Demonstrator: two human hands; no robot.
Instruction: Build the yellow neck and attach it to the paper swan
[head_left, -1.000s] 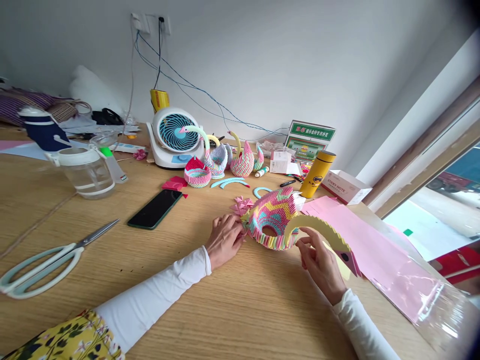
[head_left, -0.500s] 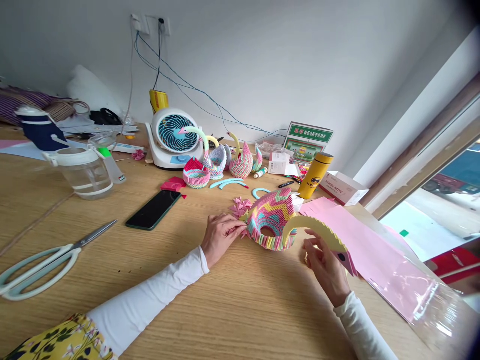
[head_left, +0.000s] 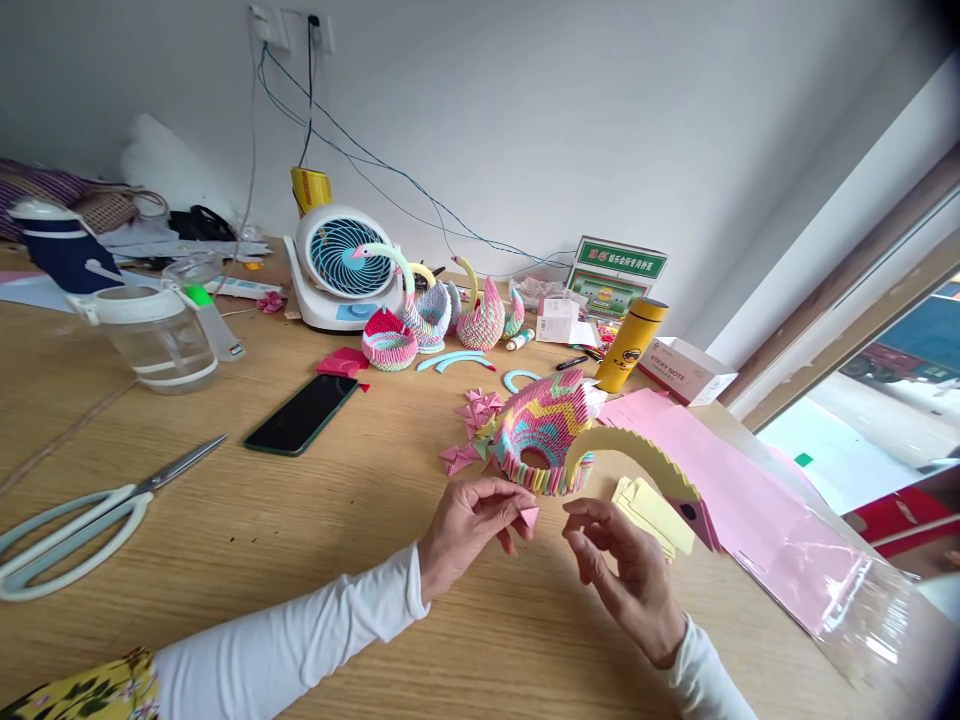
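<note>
Between thumb and fingers my left hand (head_left: 474, 525) pinches a small pink folded paper triangle (head_left: 529, 517) just above the table. My right hand (head_left: 626, 575) is to its right, fingers curled but apart, with nothing in them. Behind both hands stands a paper swan (head_left: 544, 420) built of pink, yellow and blue folded pieces. Its curved yellow neck (head_left: 637, 447) arches right and ends in a pink beak. Pink folded triangles (head_left: 476, 415) lie in a pile at the swan's left. A stack of pale yellow paper slips (head_left: 651, 515) lies under the neck, partly behind my right hand.
Scissors (head_left: 105, 525) and a black phone (head_left: 301, 414) lie on the left. Smaller paper swans (head_left: 480, 318) stand at the back beside a fan (head_left: 345, 265). Pink paper sheets (head_left: 720, 490) and a yellow bottle (head_left: 631, 346) are on the right. A water jug (head_left: 161, 340) stands far left.
My left hand has come away from the pile beside the swan, moving right and nearer with a pink triangle. My right hand has moved left and down from beneath the neck.
</note>
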